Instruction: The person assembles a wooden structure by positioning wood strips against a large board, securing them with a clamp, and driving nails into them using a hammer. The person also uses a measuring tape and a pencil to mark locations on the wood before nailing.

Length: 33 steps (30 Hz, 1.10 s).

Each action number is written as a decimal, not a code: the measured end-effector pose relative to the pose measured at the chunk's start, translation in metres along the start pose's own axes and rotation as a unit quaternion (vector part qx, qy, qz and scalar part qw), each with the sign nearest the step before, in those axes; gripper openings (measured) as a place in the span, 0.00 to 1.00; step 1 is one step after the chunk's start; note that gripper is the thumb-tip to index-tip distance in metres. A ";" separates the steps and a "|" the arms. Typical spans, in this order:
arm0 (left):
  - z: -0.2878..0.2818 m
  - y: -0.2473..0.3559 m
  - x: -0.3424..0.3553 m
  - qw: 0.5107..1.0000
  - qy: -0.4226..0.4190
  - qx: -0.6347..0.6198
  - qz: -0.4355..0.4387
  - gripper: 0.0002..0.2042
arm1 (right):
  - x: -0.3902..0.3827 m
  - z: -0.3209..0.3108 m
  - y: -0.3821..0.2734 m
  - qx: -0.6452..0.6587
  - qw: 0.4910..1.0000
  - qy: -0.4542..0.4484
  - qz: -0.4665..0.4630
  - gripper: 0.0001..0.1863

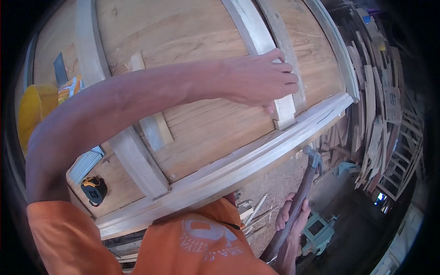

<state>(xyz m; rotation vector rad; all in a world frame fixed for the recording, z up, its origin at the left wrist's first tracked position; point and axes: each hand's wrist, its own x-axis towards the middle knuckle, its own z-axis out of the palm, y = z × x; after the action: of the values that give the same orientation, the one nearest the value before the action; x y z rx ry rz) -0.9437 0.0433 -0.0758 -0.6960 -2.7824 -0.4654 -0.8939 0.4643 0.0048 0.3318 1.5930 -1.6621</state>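
My left hand (268, 79) reaches across a plywood panel (206, 126) and is closed over a pale wooden batten (285, 109). The batten's near end meets the long edge rail (238, 165) of the frame, and the hand hides part of its length. A claw hammer (303, 185) is in my right hand (293, 215), with the fingers wrapped round its dark handle. Its head points up, beyond the outer side of the rail and apart from the wood.
On the panel lie a black and yellow tape measure (95, 191), a short wood offcut (156, 130), a yellow container (39, 107) and an orange packet (71, 88). Another crossbar (140, 162) runs left of centre. Stacked timber (373, 114) and a green machine (319, 231) stand at right.
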 end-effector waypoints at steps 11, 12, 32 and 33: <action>0.006 -0.003 0.002 0.998 0.054 -0.034 -0.005 0.23 | -0.002 0.047 0.028 -0.001 0.993 0.074 -0.095 0.25; 0.005 -0.003 0.007 0.998 0.057 -0.034 -0.009 0.23 | 0.001 0.052 0.028 0.017 0.993 0.066 -0.101 0.25; 0.004 -0.003 0.010 0.996 0.050 -0.077 -0.015 0.29 | -0.004 0.138 0.076 0.106 0.980 0.134 -0.106 0.23; 0.005 -0.003 0.010 0.996 0.048 -0.074 -0.009 0.29 | -0.003 0.150 0.080 0.112 0.978 0.135 -0.110 0.23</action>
<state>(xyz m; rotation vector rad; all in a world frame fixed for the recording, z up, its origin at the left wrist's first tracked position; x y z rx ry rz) -0.9550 0.0466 -0.0782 -0.6624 -2.6855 -0.6958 -0.7879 0.3348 -0.0250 0.5317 1.6890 -2.0458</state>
